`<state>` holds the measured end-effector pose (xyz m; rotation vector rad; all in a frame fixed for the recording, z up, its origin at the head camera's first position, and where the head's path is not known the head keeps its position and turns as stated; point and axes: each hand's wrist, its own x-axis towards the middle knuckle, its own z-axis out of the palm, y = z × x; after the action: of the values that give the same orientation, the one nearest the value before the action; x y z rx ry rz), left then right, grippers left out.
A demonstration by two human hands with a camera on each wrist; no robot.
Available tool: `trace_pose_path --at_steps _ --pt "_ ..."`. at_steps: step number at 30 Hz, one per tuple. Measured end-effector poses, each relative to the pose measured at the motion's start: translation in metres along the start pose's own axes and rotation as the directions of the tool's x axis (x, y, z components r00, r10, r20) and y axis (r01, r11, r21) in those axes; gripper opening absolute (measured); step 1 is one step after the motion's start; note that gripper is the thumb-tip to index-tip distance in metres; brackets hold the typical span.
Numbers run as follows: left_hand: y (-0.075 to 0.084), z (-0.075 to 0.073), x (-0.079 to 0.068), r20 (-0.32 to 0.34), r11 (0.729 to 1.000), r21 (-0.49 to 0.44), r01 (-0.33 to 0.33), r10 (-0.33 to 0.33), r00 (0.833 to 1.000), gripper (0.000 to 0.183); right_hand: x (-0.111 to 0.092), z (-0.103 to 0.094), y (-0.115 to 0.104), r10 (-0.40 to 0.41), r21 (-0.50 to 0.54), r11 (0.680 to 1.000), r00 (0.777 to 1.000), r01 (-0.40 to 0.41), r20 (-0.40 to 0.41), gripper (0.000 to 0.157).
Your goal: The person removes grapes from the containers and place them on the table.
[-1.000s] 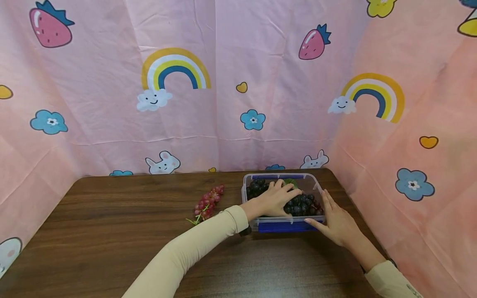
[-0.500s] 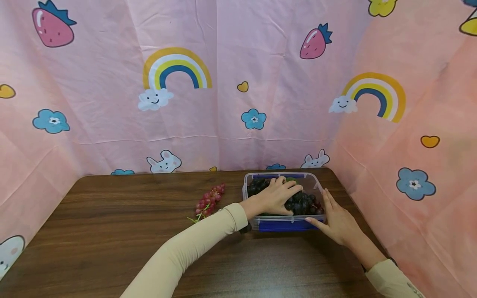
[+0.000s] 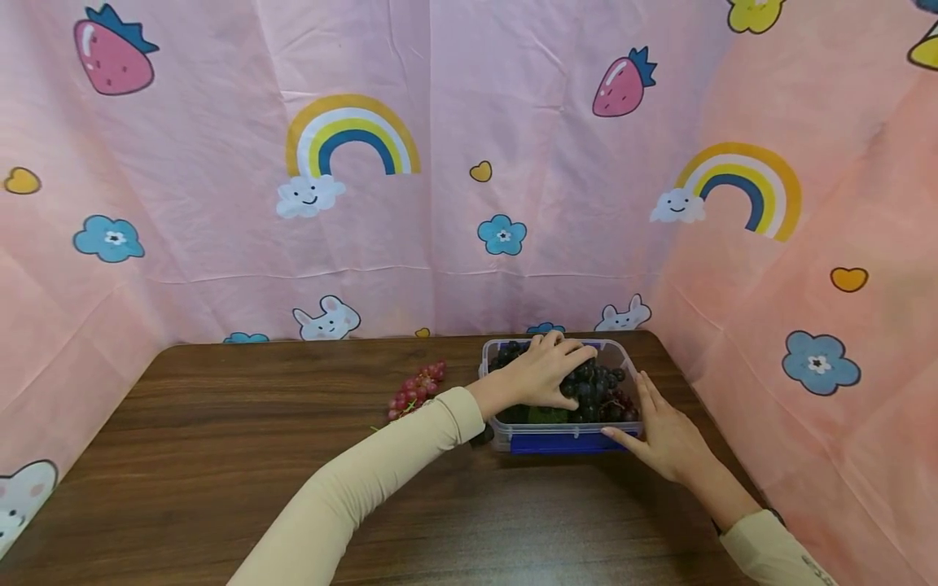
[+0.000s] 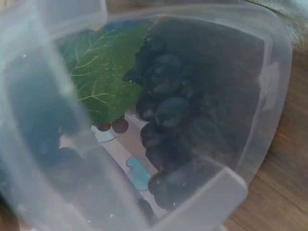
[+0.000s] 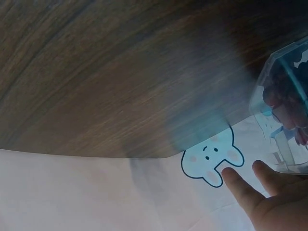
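A clear plastic container (image 3: 636, 362) with blue clips sits at the table's back right. Inside are black grapes (image 3: 604, 391), some dark red grapes (image 3: 625, 409) and a green leaf (image 3: 545, 415). My left hand (image 3: 538, 376) reaches into it, fingers curled over a bunch of black grapes; its fingertips are partly hidden among them. In the left wrist view the leaf (image 4: 103, 72) and grapes (image 4: 168, 110) show through the container wall, without the hand. My right hand (image 3: 667, 443) rests against the container's right front corner, fingers straight along the side, thumb at the front rim.
A bunch of red grapes (image 3: 416, 391) with a green stem lies left of the container, partly behind my left sleeve. A small dark object (image 3: 481, 435) shows beneath my left wrist. Patterned pink cloth (image 3: 454, 285) hangs behind the wooden table (image 3: 256, 423).
My left hand has risen slightly with the black grapes under its fingers. The leaf, earlier behind the hand, now shows at the container's front. My right hand keeps its place.
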<state>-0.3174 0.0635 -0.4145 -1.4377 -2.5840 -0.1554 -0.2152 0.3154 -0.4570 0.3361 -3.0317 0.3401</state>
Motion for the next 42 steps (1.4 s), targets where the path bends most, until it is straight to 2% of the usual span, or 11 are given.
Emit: trace_pose_path --at_steps 12,21,29,42 --pt "-0.003 -0.007 -0.002 -0.004 1.000 -0.009 -0.001 0.001 1.000 0.092 0.002 0.001 0.002 0.010 0.024 1.000 1.000 -0.010 0.014 0.111" --pt "-0.001 -0.012 -0.003 -0.031 0.999 -0.021 -0.048 0.047 0.998 0.090 0.001 0.002 0.001 0.003 0.024 1.000 1.000 -0.003 0.008 0.111" --pt "-0.001 -0.019 -0.004 -0.100 0.997 0.005 -0.081 0.081 0.992 0.089 0.002 0.002 0.000 -0.001 0.034 0.999 1.000 0.000 0.003 0.111" --pt "-0.002 -0.026 -0.004 -0.110 0.993 0.043 -0.114 0.118 0.987 0.089 0.000 0.001 -0.001 0.003 0.037 0.999 1.000 -0.003 0.010 0.111"
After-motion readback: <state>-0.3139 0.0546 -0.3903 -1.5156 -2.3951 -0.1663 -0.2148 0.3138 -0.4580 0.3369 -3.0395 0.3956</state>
